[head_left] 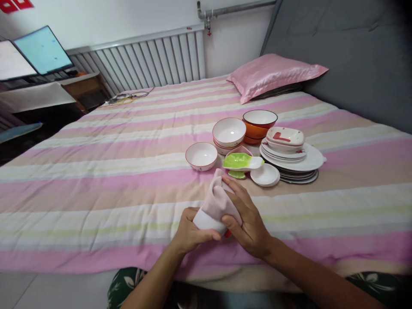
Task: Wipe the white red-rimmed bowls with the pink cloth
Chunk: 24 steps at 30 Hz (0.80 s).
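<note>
My left hand grips a white dish by its left side, thumb along the near edge. A pale pink cloth drapes over the dish and hides much of it; a bit of red shows at its lower right. My right hand is closed on the cloth, pressing it against the dish from the right. Just beyond my hands are a single white bowl with a red rim, a green-and-white leaf-shaped dish and small white saucers.
Behind stand stacked red-rimmed bowls and orange bowls. Plates are piled at the right, with squarish dishes on top. A pink pillow lies near the grey headboard. Cables rest on the striped bedspread.
</note>
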Each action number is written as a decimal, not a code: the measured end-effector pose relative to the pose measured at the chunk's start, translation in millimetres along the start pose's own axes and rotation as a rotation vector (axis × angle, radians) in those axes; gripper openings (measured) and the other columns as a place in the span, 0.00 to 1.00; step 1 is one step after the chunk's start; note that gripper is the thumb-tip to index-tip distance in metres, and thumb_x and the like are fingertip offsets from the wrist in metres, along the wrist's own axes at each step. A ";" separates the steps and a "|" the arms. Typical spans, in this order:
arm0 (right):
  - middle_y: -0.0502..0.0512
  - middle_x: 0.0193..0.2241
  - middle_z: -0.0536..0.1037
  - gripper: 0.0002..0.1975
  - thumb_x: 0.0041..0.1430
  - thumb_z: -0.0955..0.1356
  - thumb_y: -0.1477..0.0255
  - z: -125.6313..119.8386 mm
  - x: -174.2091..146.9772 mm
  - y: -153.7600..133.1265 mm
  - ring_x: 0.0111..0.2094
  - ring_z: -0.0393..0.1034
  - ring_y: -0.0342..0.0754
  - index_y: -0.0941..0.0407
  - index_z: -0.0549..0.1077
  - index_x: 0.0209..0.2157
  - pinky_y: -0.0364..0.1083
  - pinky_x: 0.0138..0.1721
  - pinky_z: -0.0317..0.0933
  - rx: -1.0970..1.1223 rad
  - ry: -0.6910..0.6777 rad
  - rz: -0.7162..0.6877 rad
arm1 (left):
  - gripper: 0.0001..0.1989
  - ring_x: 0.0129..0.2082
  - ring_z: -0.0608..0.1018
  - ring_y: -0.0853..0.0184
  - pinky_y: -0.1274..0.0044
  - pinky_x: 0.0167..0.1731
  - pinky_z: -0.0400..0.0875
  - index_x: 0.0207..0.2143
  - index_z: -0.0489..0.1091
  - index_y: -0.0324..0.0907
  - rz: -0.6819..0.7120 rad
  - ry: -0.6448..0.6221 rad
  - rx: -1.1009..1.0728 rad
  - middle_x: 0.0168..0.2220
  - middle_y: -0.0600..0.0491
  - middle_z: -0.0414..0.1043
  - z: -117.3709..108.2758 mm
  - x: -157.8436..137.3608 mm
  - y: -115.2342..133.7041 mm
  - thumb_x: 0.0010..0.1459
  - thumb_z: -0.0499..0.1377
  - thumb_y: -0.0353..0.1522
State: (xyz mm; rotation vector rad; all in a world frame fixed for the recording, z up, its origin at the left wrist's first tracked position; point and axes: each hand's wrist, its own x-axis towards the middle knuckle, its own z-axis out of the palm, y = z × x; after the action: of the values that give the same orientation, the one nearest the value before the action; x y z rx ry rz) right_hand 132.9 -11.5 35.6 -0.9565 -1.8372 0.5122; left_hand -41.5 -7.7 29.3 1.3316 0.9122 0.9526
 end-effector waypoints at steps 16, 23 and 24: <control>0.54 0.55 0.68 0.21 0.64 0.59 0.61 3.8 12.1 23.4 0.56 0.61 0.53 0.51 0.64 0.56 0.54 0.58 0.54 0.370 0.088 0.358 | 0.19 0.19 0.68 0.70 0.79 0.20 0.62 0.16 0.73 0.35 -0.192 0.212 -0.193 0.16 0.53 0.68 13.2 13.1 -13.3 0.27 0.71 0.41; 0.54 0.50 0.73 0.24 0.63 0.59 0.56 10.3 12.0 31.5 0.51 0.68 0.53 0.52 0.65 0.56 0.53 0.53 0.61 0.536 0.108 0.498 | 0.23 0.25 0.76 0.61 0.75 0.26 0.70 0.27 0.77 0.32 -0.185 0.282 -0.329 0.23 0.47 0.76 7.8 12.3 -24.7 0.29 0.72 0.40; 0.54 0.50 0.74 0.24 0.63 0.59 0.56 10.5 11.8 31.4 0.50 0.68 0.53 0.51 0.65 0.56 0.53 0.52 0.62 0.535 0.107 0.503 | 0.22 0.25 0.76 0.62 0.75 0.26 0.70 0.26 0.76 0.32 -0.180 0.294 -0.346 0.23 0.47 0.76 7.4 12.4 -23.9 0.29 0.72 0.39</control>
State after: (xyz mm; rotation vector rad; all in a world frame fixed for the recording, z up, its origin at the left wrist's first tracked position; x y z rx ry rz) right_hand 133.1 17.5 15.7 -1.0357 -1.2500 1.1668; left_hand -29.3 1.1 5.7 0.8166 1.0165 1.1239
